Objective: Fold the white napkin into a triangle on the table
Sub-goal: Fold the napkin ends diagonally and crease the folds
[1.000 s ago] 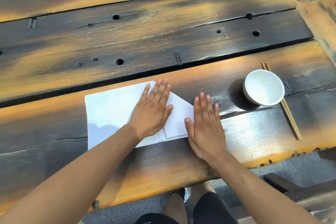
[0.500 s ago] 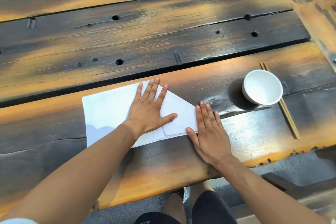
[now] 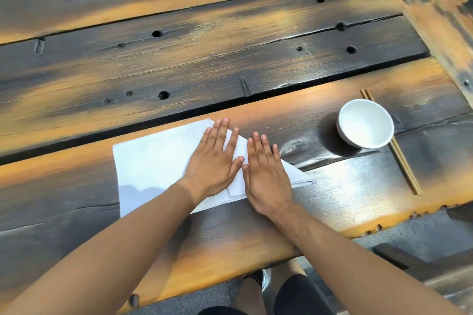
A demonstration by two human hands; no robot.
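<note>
Fingers straight and flat, the left hand [image 3: 213, 161] and the right hand [image 3: 266, 174] press side by side on the folded right part of the white napkin [image 3: 153, 163], which lies on the near plank of the wooden table [image 3: 230, 59]. If either palm drags while smoothing, the slanted flap could probably slide and skew the crease. A wide sweep to the right might reach the white bowl [image 3: 364, 123] resting against the chopsticks [image 3: 404, 163].

Napkin [image 3: 153, 166] flat on the desk [image 3: 230, 64] near its front edge, left hand [image 3: 213, 163] and right hand [image 3: 266, 174] side by side on the napkin's right part, bowl [image 3: 364, 123] well to the right, chopsticks [image 3: 399, 156] just behind and right of the bowl
</note>
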